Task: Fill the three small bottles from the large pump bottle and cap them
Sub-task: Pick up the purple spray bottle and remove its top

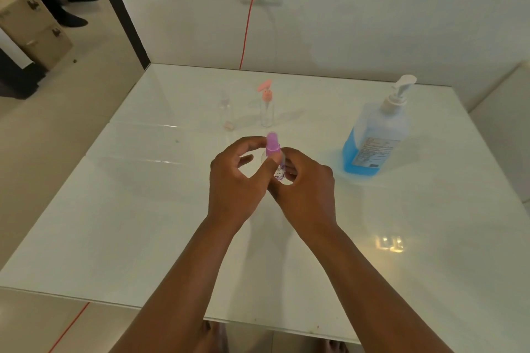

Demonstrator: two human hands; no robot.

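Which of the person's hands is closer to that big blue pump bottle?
The right hand, which holds a small purple-capped bottle just left of the large pump bottle. The left hand pinches the purple cap from the far side, farther away.

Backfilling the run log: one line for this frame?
left hand: pinches purple cap | right hand: holds small bottle | large pump bottle: untouched | pink-pump bottle: standing behind

The big pump bottle (pixel 375 135) holds blue soap. One small bottle has a purple cap (pixel 272 146), another a pink pump (pixel 266 92).
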